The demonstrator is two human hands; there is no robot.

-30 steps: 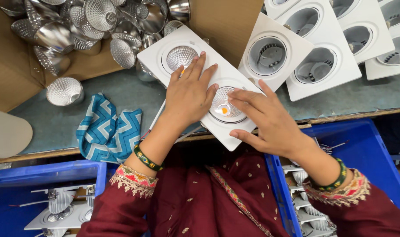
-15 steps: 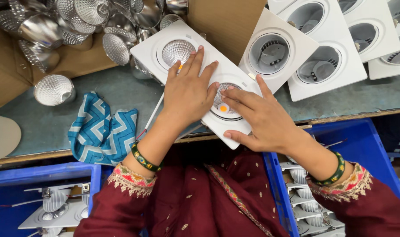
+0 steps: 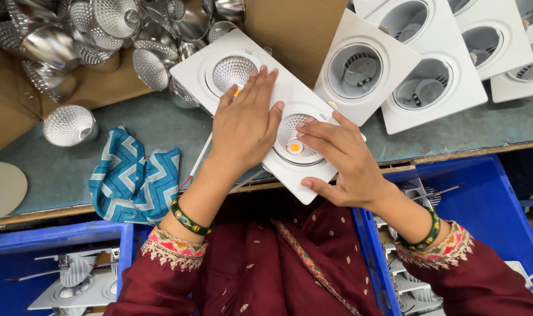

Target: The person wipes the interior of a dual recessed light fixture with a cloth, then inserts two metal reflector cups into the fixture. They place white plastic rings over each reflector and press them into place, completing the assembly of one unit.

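A white rectangular double downlight fitting (image 3: pixel 281 88) lies diagonally on the grey bench, its near corner past the front edge. It has two round silver reflectors; the nearer one (image 3: pixel 294 137) shows an orange LED at its centre. My left hand (image 3: pixel 246 126) lies flat on the middle of the fitting, fingers spread toward the far reflector (image 3: pixel 231 73). My right hand (image 3: pixel 339 161) grips the near end, thumb under the edge, fingertips on the near reflector's rim. Thin wires (image 3: pixel 199 164) trail from under the fitting.
A cardboard box (image 3: pixel 96 88) at far left holds several loose silver reflectors; one reflector (image 3: pixel 68 126) stands on the bench. A blue zigzag cloth (image 3: pixel 132 178) lies at left. White single fittings (image 3: pixel 366 64) are stacked at right. Blue crates (image 3: pixel 489 205) with more fittings flank my lap.
My view has shifted slightly. Both hands stay on the double fitting; my right fingertips have moved a little over the near reflector's rim.
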